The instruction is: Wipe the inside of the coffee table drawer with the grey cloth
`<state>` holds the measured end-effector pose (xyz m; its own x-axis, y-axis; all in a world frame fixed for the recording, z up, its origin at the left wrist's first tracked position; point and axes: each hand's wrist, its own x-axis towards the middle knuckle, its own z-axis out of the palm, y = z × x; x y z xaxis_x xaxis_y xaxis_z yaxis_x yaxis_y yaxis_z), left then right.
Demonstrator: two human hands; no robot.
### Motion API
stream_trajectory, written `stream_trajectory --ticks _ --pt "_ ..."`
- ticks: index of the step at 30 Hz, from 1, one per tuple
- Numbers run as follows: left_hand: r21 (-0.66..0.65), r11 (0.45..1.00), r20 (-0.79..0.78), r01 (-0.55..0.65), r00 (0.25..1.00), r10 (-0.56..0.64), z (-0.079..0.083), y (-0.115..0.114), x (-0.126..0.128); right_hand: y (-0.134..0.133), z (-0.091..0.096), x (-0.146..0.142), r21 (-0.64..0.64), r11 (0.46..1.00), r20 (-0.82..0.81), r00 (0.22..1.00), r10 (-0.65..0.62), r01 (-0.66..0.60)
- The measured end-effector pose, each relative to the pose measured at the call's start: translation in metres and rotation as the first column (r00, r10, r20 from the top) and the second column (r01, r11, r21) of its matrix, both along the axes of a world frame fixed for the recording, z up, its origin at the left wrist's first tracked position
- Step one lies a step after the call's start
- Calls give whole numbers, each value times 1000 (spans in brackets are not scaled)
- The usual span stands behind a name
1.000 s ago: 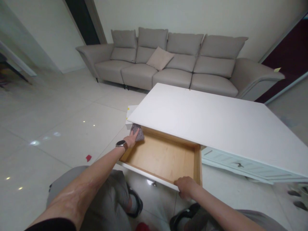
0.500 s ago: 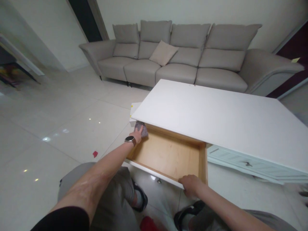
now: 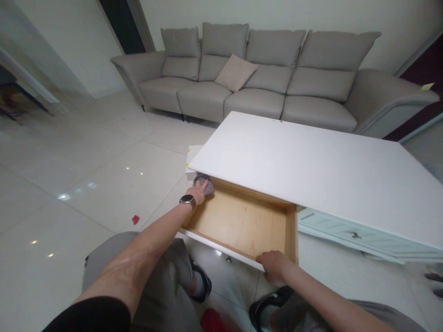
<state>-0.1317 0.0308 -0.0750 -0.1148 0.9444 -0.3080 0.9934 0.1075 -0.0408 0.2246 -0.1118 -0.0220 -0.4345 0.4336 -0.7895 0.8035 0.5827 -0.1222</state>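
Observation:
A wooden drawer (image 3: 242, 221) stands pulled out from under the white top of a low table (image 3: 311, 170). My left hand (image 3: 199, 191), with a watch on the wrist, presses a grey cloth (image 3: 204, 180) into the drawer's far left corner, fingers closed over it. My right hand (image 3: 275, 266) grips the drawer's white front edge near its right corner, fingers curled under. The drawer's floor shows bare wood.
A long grey sofa (image 3: 263, 78) with a loose cushion (image 3: 235, 73) stands behind the table. A second, closed drawer front with a handle (image 3: 353, 235) lies to the right. Glossy white floor tiles stretch to the left, with a small red scrap (image 3: 135, 219). My knees and dark shoes are below.
My left hand with the cloth has shifted slightly within the drawer's far left corner. My right hand has kept its hold on the drawer front. The view has moved a little.

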Motion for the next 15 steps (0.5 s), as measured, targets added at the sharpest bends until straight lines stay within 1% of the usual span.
stream_trajectory --ticks 3,6,9,12,15 --pt "-47 999 3 14 1000 -14 2 -5 -3 1 0 -1 -20 1000 9 1000 18 -18" --pt "-124 992 -7 24 1000 -25 10 -13 -5 2 -4 0 -22 999 11 1000 29 -28" --pt "-182 982 -2 43 999 -45 20 -26 -9 2 -9 4 -3 999 -11 999 35 -35" --pt "-204 976 -1 70 997 -71 26 -41 -13 0 -13 7 20 999 -32 999 42 -41" --pt "-205 975 -8 89 996 -93 27 -57 -13 -1 -13 9 37 999 -47 998 41 -39"
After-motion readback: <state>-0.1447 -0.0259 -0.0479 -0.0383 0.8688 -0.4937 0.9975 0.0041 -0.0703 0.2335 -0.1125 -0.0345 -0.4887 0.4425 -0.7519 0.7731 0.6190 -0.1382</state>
